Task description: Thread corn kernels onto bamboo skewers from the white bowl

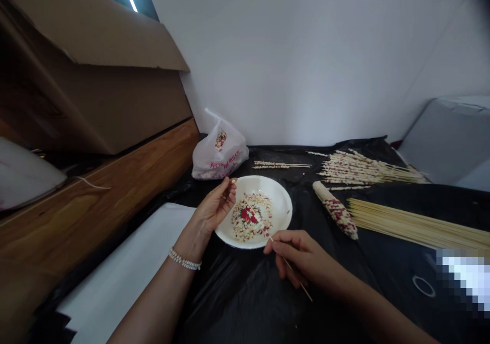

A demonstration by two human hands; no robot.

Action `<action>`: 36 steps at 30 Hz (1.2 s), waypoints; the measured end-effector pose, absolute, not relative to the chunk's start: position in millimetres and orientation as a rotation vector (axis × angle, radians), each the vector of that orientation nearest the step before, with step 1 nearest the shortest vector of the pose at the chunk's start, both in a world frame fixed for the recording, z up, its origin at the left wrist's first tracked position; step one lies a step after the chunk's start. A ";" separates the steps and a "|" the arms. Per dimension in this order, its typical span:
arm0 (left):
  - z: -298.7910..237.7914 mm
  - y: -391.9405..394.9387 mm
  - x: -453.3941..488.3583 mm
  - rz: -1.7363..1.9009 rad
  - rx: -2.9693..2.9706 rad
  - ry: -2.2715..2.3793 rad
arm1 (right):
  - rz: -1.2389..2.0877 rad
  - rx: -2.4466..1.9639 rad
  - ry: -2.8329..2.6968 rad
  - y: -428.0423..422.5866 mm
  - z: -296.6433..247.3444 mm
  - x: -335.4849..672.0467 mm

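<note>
Left hand [216, 206] pinched a corn kernel [234, 181], my right hand [297, 252], apart, a skewer [299, 280]; threading, I judged, needed them aligned.

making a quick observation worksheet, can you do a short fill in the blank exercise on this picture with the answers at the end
1. The right hand holds a thin stick near a bowl coloured mostly ____.
2. Loose kernels lie around a printed pattern inside the ____.
3. A beaded bracelet is worn on the person's ____ wrist.
4. The sheet beneath the bowl is coloured ____.

Missing words: white; bowl; left; black
</note>
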State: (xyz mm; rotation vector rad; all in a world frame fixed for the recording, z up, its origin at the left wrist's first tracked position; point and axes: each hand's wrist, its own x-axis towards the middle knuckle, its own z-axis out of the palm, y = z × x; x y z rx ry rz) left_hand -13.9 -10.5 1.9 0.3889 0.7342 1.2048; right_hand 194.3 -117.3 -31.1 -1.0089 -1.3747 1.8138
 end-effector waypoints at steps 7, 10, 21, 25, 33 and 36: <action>2.0 -11.5 -14.6 1.177 0.389 0.724 | 1.787 -1.055 -1.434 -117.2 -27.9 192.3; 3.1 -12.4 -14.0 1.123 0.363 0.701 | 1.764 -1.058 -1.443 -116.6 -31.1 192.7; -2.6 -27.5 -1.4 0.895 0.699 0.738 | 1.676 -1.057 -1.438 -114.5 -29.7 195.6; -3.8 -30.4 -0.7 0.824 0.828 0.766 | 1.649 -1.066 -1.428 -113.7 -29.5 195.4; -3.9 -32.4 4.8 0.851 0.809 0.761 | 1.625 -1.063 -1.418 -112.4 -30.6 196.3; -3.4 -25.7 4.0 1.036 0.657 0.772 | 1.635 -1.061 -1.411 -112.5 -29.6 196.4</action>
